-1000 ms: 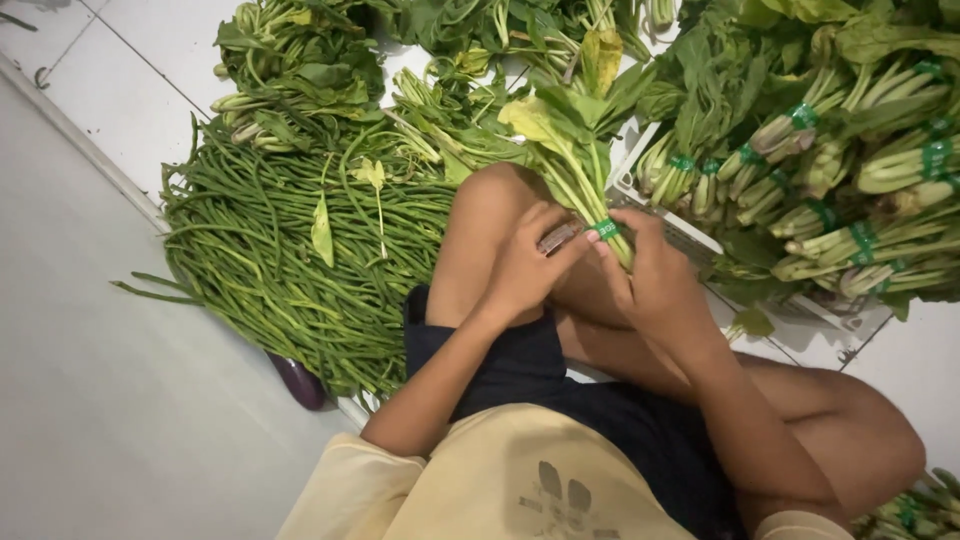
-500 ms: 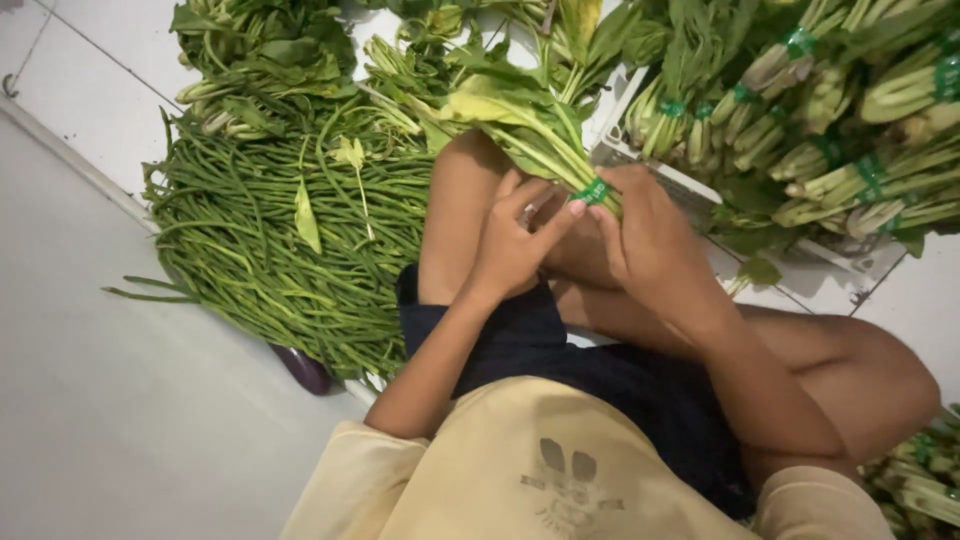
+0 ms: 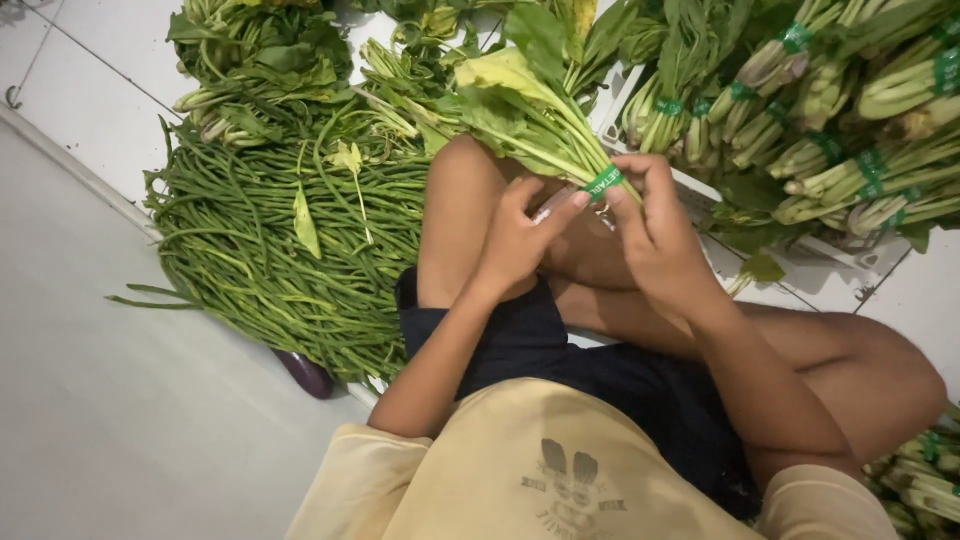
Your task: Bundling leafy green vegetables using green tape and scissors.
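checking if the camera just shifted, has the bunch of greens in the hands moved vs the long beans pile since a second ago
Cannot tell. The bunch of greens sits in both hands above the knee, right of the long beans pile, as before; the whole view shifted together, so any real move is too small to judge.

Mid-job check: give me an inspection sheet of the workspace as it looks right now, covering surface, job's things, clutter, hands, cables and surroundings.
Surface: white tiled floor, with a smooth grey strip on the left.
Job's things: bunch of leafy greens, stems bound by a green tape band, resting over the person's knee.
Clutter: heap of long beans; tied bundles of greens piled at the right; loose leafy greens at top left; a dark purple object by the beans.
Hands: left hand touches the stem ends; right hand has its grip at the band.
Cables: nothing seen.
Surroundings: more bundles at lower right.
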